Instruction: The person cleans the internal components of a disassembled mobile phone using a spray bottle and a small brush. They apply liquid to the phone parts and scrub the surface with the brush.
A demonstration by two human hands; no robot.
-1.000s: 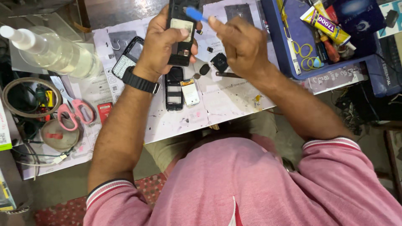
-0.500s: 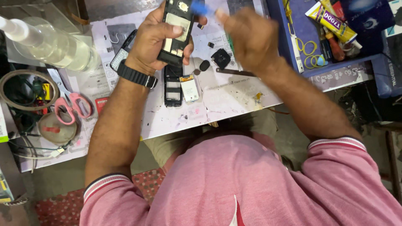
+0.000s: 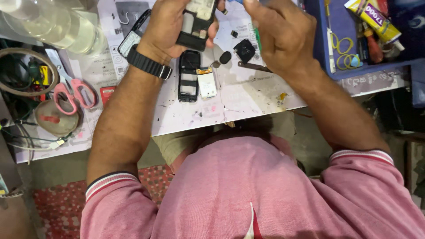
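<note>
Both hands have risen toward the frame's top: my left hand (image 3: 170,26) grips the opened phone (image 3: 197,22), long axis upright, while right-hand fingers (image 3: 265,22) pinch a blue-tipped tool (image 3: 237,1) just right of it.

A small phone-repair bench: a paper-covered worktable (image 3: 248,106) strewn with an opened phone frame (image 3: 189,76), loose parts, pink scissors (image 3: 73,94), tape rolls and a blue tray (image 3: 354,48) of tools.
</note>
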